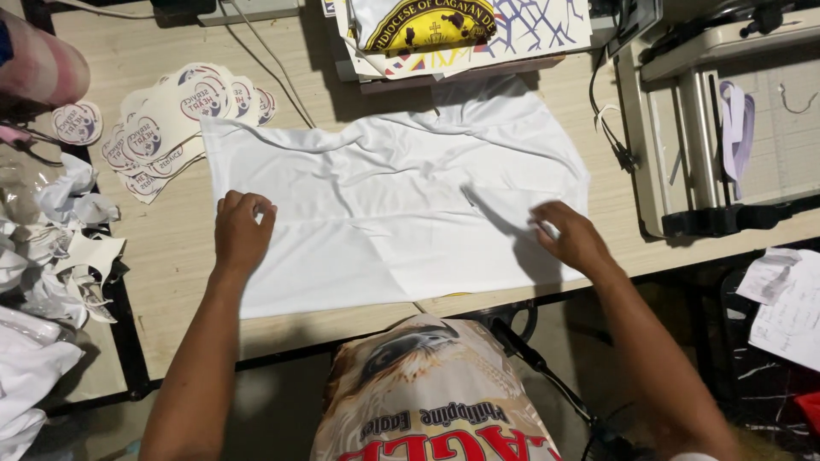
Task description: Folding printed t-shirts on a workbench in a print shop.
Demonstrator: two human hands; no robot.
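Observation:
A white fabric piece lies spread flat on a light wooden table. My left hand rests palm down on the cloth's left edge, fingers curled against it. Near the cloth's right front corner, my right hand presses on the fabric with fingers slightly apart. Neither hand lifts anything off the table.
A fan of round printed paper cutouts lies left of the cloth. Printed sheets sit stacked at the back. A paper cutter stands at the right. Paper scraps pile at the left edge; loose papers lie lower right.

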